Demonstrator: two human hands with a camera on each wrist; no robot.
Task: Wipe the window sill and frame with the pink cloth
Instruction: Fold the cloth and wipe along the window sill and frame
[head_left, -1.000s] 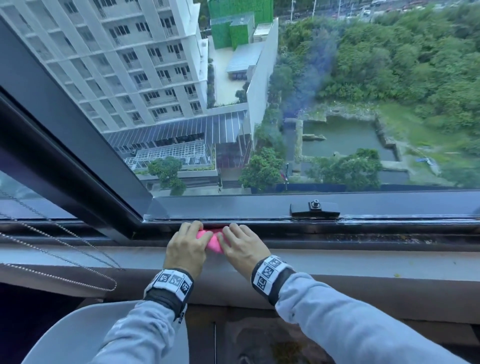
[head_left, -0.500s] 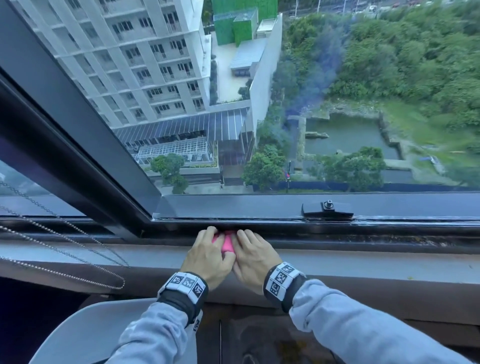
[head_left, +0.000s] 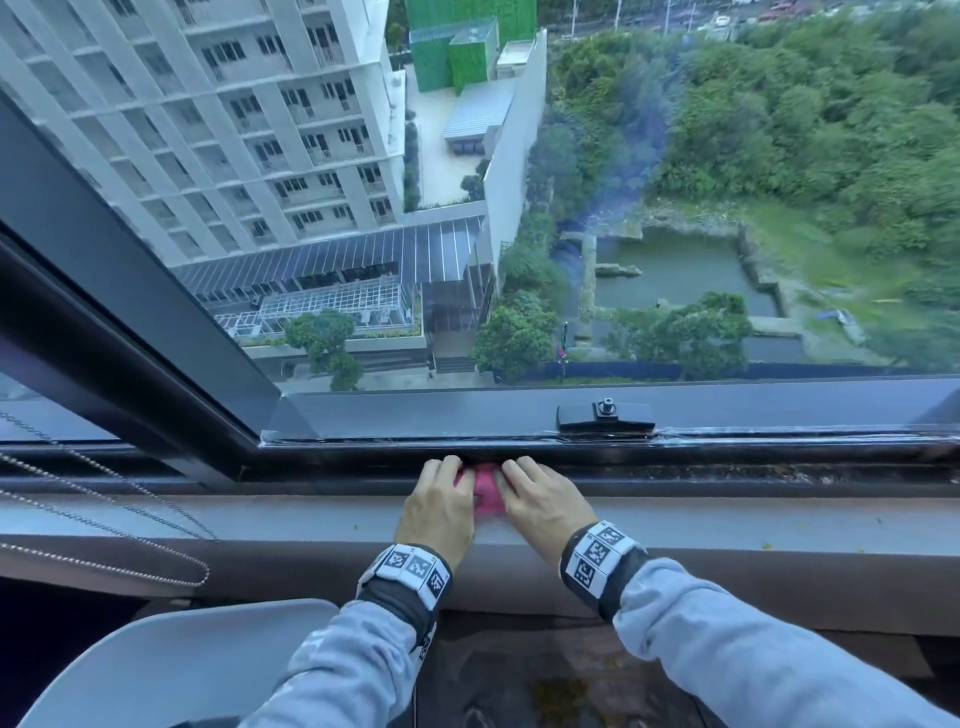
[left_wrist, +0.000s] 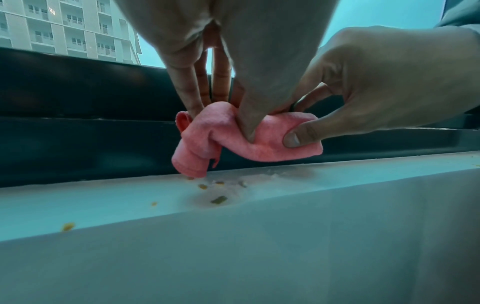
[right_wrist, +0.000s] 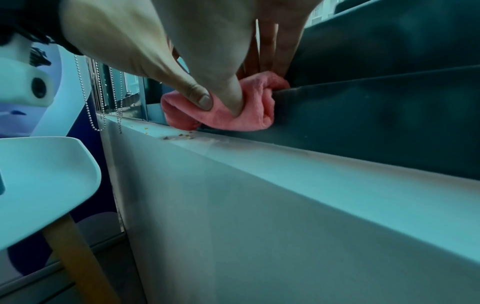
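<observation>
The bunched pink cloth (head_left: 486, 496) sits against the dark lower window frame (head_left: 753, 457), just above the grey sill (head_left: 753, 525). Both hands hold it side by side. My left hand (head_left: 445, 493) pinches its left part, thumb in front and fingers behind, as the left wrist view shows on the cloth (left_wrist: 259, 148). My right hand (head_left: 535, 493) pinches the right part between thumb and fingers. In the right wrist view the cloth (right_wrist: 249, 119) presses on the frame's ledge, with both thumbs dug into it. A loose fold hangs down to the sill (left_wrist: 337, 185).
Small yellow-green crumbs (left_wrist: 219, 199) lie on the sill under the cloth. A black latch (head_left: 605, 415) sits on the frame to the right. A bead chain (head_left: 104, 519) hangs at the left, and a white chair (head_left: 156, 660) stands below the sill.
Both hands have slid the cloth to the right along the lower frame, closer to the black latch. More of the cloth now shows between the hands.
</observation>
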